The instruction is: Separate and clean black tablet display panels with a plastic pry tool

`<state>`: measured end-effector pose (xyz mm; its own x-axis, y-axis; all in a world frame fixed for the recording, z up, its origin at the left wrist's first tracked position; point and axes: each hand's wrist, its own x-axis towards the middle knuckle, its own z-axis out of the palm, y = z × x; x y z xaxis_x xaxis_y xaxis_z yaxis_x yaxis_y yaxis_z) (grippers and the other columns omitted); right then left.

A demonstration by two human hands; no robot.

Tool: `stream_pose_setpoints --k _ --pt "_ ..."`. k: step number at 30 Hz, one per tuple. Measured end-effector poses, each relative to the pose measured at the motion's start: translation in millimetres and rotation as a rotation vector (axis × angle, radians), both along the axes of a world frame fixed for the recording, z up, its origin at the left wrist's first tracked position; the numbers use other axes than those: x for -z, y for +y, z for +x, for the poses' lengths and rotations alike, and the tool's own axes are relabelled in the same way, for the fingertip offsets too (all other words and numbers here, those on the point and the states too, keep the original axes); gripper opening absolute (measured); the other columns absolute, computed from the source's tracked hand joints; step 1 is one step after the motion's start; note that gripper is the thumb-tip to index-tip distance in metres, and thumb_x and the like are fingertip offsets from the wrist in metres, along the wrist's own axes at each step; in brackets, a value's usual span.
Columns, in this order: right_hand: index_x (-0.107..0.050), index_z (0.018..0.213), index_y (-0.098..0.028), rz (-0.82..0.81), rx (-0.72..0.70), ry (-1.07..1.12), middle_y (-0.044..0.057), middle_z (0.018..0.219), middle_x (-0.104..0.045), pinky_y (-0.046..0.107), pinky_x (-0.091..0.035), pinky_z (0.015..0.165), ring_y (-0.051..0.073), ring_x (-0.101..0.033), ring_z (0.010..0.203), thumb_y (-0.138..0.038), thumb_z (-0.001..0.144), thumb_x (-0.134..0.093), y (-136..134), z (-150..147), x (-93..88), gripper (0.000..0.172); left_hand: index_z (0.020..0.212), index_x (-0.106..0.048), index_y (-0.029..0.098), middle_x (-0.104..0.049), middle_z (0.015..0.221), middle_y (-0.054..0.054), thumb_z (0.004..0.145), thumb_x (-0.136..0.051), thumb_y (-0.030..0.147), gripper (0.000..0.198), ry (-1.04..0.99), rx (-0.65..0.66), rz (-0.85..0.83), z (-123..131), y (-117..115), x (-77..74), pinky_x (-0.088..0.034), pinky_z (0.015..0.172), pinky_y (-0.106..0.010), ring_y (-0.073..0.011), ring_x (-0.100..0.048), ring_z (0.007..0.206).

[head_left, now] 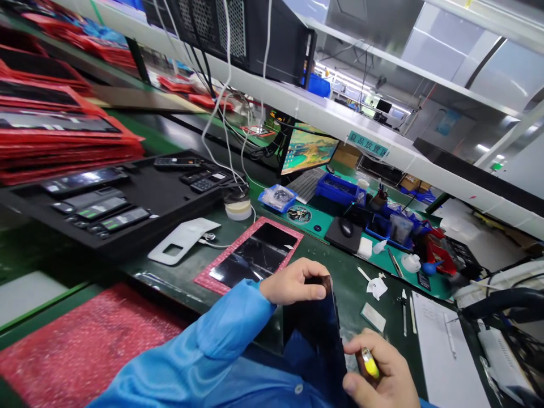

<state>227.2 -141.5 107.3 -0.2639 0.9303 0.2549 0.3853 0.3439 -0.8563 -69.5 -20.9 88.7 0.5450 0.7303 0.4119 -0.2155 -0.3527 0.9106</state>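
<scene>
My left hand (293, 281) grips the top edge of a dark glossy tablet (317, 331) that I hold upright in front of me; its blue sleeve runs down to the lower left. At the tablet's lower right side, my right hand (382, 371) is closed around a small yellow tool (370, 362). Just beyond my left hand, another black tablet (255, 255) lies flat on a pink bubble-wrap sheet (204, 279).
A black tray (165, 192) of handheld devices and stacked red trays (63, 141) sit left. A white plate (182, 241), tape roll (238, 208), monitor (308, 148), keyboard, blue bins (335, 187), mouse (346, 226), tweezers and paper (446, 351) lie to the right. Pink bubble wrap (85, 345) is in front.
</scene>
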Motion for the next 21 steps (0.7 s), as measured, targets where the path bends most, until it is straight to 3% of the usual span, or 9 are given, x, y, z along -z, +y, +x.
stream_pose_setpoints --k 4,11,21 --pt "-0.1 0.106 -0.04 0.013 -0.098 -0.038 0.0 0.078 -0.079 0.032 -0.051 0.055 0.022 -0.064 0.055 -0.061 0.084 -0.101 4 6 -3.5 0.03 0.096 -0.083 0.02 -0.081 0.085 -0.001 0.102 -0.088 0.083 0.064 -0.003 -0.002 -0.003 2 -1 -3.8 -0.064 0.079 -0.04 -0.0219 -0.075 0.077" --pt "-0.097 0.098 -0.038 -0.034 0.05 0.044 0.0 0.079 -0.076 0.036 -0.055 0.066 0.024 -0.066 0.063 -0.069 0.086 -0.098 -8 -5 -0.3 0.034 0.093 -0.085 0.018 -0.079 0.082 -0.002 0.1 -0.09 0.081 0.064 -0.006 -0.021 -0.029 3 -7 -15.3 -0.06 0.08 -0.037 -0.0214 -0.07 0.076" --pt "-0.096 0.1 -0.035 -0.015 0.063 0.031 0.0 0.079 -0.074 0.037 -0.059 0.069 0.024 -0.063 0.063 -0.064 0.091 -0.095 -14 0 0.8 0.03 0.091 -0.086 0.019 -0.078 0.084 -0.001 0.099 -0.095 0.063 0.046 0.008 -0.047 -0.074 5 -14 -24.2 -0.055 0.081 -0.034 -0.0215 -0.066 0.079"
